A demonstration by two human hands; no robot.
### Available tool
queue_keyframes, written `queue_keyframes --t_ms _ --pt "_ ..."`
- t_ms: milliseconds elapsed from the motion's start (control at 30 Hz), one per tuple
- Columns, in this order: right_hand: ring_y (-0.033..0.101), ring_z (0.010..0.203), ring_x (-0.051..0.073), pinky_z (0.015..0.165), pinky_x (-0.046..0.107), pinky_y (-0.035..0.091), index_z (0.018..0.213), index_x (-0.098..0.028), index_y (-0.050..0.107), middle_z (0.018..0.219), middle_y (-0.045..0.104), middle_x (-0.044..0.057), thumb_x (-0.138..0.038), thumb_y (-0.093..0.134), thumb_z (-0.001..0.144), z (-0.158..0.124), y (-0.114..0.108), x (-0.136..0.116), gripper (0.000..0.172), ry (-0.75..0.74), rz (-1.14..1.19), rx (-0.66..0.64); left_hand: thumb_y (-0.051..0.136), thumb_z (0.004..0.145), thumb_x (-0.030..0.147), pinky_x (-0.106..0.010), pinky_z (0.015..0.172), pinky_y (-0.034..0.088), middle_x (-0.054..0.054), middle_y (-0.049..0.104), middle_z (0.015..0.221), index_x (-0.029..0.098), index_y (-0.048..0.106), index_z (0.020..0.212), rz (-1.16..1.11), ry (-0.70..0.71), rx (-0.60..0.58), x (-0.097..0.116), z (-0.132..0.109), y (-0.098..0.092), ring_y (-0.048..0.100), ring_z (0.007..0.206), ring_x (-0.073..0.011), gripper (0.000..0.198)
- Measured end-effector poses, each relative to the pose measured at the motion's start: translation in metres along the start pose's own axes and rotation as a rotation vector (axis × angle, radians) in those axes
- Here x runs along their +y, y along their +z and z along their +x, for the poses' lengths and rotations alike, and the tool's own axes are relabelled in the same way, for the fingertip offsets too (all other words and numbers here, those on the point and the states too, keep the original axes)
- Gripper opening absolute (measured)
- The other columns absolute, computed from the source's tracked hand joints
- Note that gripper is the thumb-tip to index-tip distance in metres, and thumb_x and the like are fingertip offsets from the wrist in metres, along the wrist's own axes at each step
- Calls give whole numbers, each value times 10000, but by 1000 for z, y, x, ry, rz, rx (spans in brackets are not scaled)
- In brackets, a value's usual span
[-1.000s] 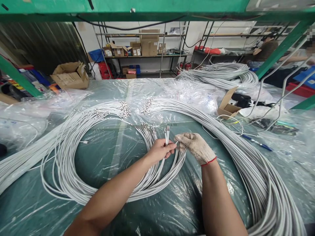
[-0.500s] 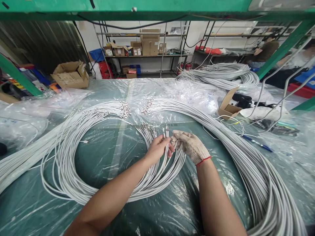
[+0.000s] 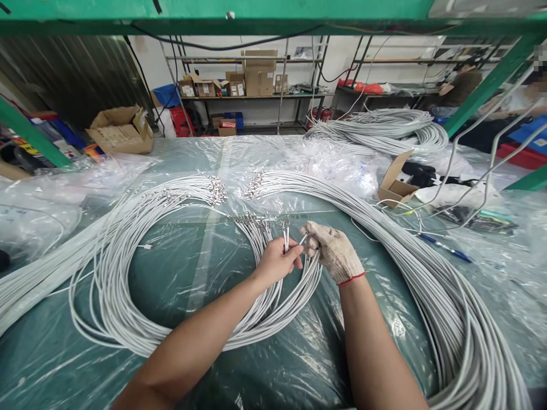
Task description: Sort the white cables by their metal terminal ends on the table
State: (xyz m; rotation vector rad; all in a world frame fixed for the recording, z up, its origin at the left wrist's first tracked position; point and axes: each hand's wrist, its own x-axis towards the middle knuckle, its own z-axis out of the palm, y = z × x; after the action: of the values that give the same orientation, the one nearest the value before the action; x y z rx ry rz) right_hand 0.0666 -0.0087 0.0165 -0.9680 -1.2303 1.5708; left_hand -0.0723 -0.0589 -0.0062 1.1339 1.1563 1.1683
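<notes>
My bare left hand (image 3: 282, 257) is closed round a few white cables, whose terminal ends (image 3: 286, 228) stick up above the fingers. Just right of it, my right hand (image 3: 327, 247), in a beige knitted glove with a red cuff edge, pinches the end of one white cable (image 3: 303, 239) that slants up from the left thumb. Both hands are above the right side of a large loop of white cables (image 3: 149, 336). Several cable ends with small terminals (image 3: 254, 221) lie just beyond the left hand. The right fingertips are partly hidden.
Two thick bundles of white cable, one left (image 3: 55, 256) and one right (image 3: 410, 267), curve over the plastic-covered table (image 3: 179, 256). A blue pen (image 3: 447, 247), an open small carton (image 3: 395, 185) and a grey cable coil (image 3: 380, 128) lie right. A green beam (image 3: 273, 17) crosses overhead.
My left thumb and the gloved right fingers have come together on one cable end, now slanted between them. The cables in my left hand have shifted slightly left.
</notes>
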Motion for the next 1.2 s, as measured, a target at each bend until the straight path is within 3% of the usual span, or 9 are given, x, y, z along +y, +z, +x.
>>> queue_keyframes --t_ms 133,333,500,733,900,1033,1200 --pt "369 406 88 420 244 346 777 -168 660 455 418 -57 -578 776 676 0 -1 -2 438 44 73 -39 639 817 411 -188 416 280 24 608 527 171 553 801 15 -25 -28 -1 2 -1 407 362 -54 255" --pt "447 430 123 385 255 234 876 -178 704 532 578 14 -676 636 759 -1 -5 -1 516 78 -102 51 638 822 407 -194 423 283 26 613 536 172 551 804 -18 -10 -22 -2 1 -1 409 361 -54 251" --pt "500 496 149 471 280 339 796 -212 719 586 623 30 -629 602 815 3 -4 2 433 1 -160 89 616 837 361 -203 429 291 31 619 536 181 552 811 35 19 5 -3 1 1 408 365 -64 193" --pt "516 581 150 548 271 396 818 -183 723 662 660 34 -551 731 736 5 -5 7 377 -102 -79 65 638 824 349 -208 459 312 27 629 540 181 576 761 150 34 78 -2 -2 2 422 395 -73 189" --pt "513 531 134 502 256 391 811 -160 703 625 644 36 -586 733 718 3 -3 5 437 -54 -51 73 594 859 400 -208 466 373 2 667 671 179 585 786 64 37 69 -2 -1 3 484 429 -75 232" --pt "580 587 152 547 261 459 797 -167 687 706 682 51 -537 773 688 5 -3 8 396 -24 95 71 516 905 419 -214 544 459 -19 645 734 161 621 792 -14 86 152 -1 1 3 580 580 -105 300" --pt "556 556 144 476 237 411 966 -173 723 642 635 20 -541 753 710 4 -5 7 450 7 93 81 492 919 447 -207 478 404 16 570 612 149 628 853 -17 95 43 1 -2 2 496 466 -82 334"
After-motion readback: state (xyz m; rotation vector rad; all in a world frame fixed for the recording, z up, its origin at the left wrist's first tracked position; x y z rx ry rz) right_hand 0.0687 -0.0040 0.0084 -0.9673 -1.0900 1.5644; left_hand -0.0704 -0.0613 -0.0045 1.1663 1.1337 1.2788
